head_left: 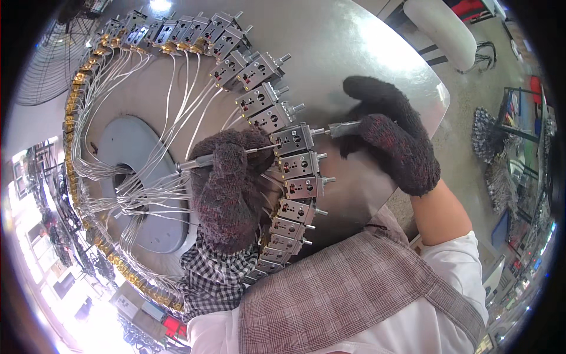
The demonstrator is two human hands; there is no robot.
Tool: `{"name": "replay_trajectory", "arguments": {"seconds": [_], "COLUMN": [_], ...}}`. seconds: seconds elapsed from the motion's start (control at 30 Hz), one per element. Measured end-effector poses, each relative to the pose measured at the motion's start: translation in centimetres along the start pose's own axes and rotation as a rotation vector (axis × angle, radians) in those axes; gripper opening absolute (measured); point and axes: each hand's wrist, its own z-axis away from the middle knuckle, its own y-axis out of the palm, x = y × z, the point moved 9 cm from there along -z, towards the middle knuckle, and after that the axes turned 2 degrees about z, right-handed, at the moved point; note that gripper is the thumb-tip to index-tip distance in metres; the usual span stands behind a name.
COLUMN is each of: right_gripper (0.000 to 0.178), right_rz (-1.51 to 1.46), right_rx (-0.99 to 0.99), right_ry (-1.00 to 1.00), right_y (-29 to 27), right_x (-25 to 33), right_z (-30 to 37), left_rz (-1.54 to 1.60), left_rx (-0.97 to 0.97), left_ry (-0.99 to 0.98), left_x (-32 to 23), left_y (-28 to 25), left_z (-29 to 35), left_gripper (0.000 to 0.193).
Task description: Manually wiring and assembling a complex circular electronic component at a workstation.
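Note:
Both my hands wear dark, fuzzy knit gloves. My left hand (225, 192) is closed around a slim screwdriver (197, 163), its thin blade reaching to the face of a small metal thermostat (295, 140). This thermostat stands in a curved row, its shaft pointing right. On the right, my right hand (400, 144) pinches a short grey cylindrical tool (344, 128) in line with that shaft. Whether the tool touches the shaft's end, I cannot tell. More thermostats (303, 187) sit on either side, with thin pale tubes (153, 200) running left from the row.
The row rests around the rim of a metal table (348, 53). A grey oval plate (162, 236) with a central hole lies under the bundled tubes. Brass-coloured parts (72, 118) line the far left curve. A fan (50, 62) stands at upper left, a pale chair (442, 32) at upper right.

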Motion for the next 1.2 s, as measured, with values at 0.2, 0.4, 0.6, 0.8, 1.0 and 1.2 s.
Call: {"name": "replay_trajectory", "arguments": {"seconds": [0.2, 0.4, 0.6, 0.8, 1.0, 1.2], "right_gripper": [0.036, 0.032, 0.031, 0.030, 0.029, 0.032], "right_rz": [0.015, 0.106, 0.041, 0.036, 0.310, 0.104], "right_rx": [-0.066, -0.117, -0.144, -0.196, -0.104, -0.177], "right_ry": [-0.043, 0.117, 0.024, -0.123, 0.019, 0.054], "right_y": [-0.4, -0.5, -0.2, -0.3, -0.2, -0.5], "right_x": [0.1, -0.2, 0.7, 1.0, -0.2, 0.2], "right_z": [-0.6, 0.1, 0.1, 0.0, -0.2, 0.0], "left_rz": [-0.045, 0.057, -0.051, -0.168, -0.105, -0.127], "left_rx": [-0.106, -0.034, -0.060, -0.009, -0.015, -0.029], "left_ry": [-0.011, -0.025, 0.057, 0.122, 0.127, 0.101], "left_x": [0.2, 0.5, -0.3, -0.8, -0.7, -0.7], "left_y": [-1.5, -1.1, -0.6, -1.3, -1.3, -1.9], "left_z": [-0.1, -0.3, -0.1, -0.1, -0.1, 0.0], "left_gripper": [0.029, 0.021, 0.026, 0.031, 0.029, 0.026]}}
